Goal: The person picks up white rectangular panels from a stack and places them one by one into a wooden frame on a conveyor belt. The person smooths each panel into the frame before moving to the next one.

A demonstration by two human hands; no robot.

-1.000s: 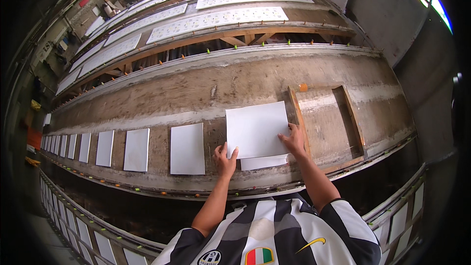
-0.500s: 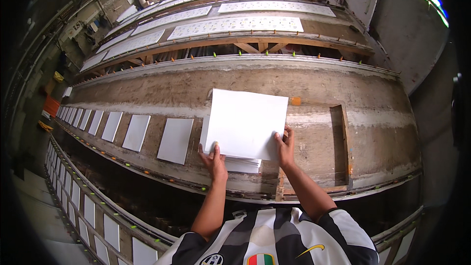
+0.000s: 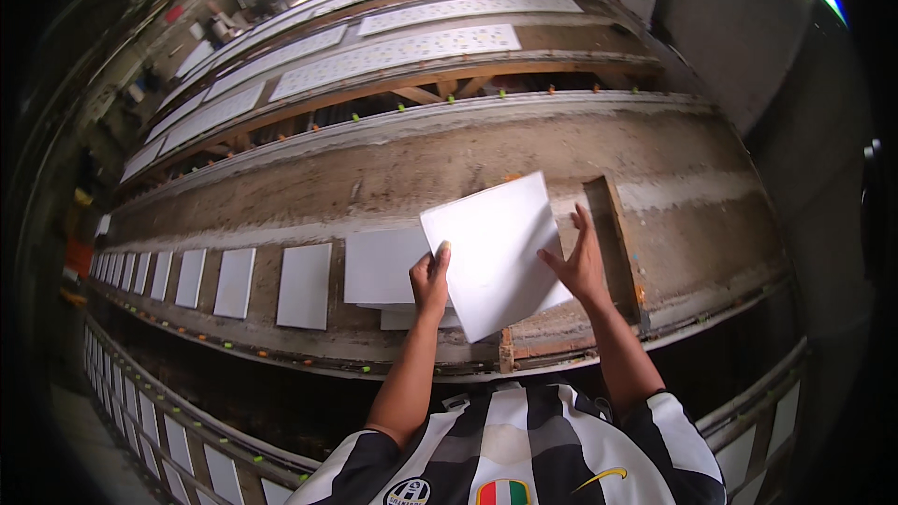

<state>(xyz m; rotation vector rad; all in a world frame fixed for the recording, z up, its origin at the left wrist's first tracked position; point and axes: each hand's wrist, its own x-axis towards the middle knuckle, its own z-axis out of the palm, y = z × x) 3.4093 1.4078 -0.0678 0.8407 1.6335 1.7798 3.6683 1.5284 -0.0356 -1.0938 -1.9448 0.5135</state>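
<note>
A white sheet point(image 3: 491, 243) is held tilted above the long worktable. My left hand point(image 3: 430, 281) grips its left edge, thumb on top and fingers underneath. By the right edge, my right hand point(image 3: 580, 266) has its fingers spread, with the thumb tip over or against the sheet; contact is hard to tell. Beneath and to the left lies a stack of white sheets point(image 3: 382, 266), partly covered by my left hand and the held sheet. Further left, a row of separate white sheets begins with the nearest one point(image 3: 304, 286).
A wooden frame point(image 3: 619, 238) lies on the worktable point(image 3: 449, 159) at the right. Small coloured pegs line the table rails. Further tables hold long printed white panels point(image 3: 402, 58). At lower left, another table carries rows of white sheets point(image 3: 223, 472). A grey wall point(image 3: 720, 28) stands at the right.
The held sheet has turned and tilted away from the stack, exposing it. My right hand has released its grip and opened. The whole view has shifted and rotated slightly.
</note>
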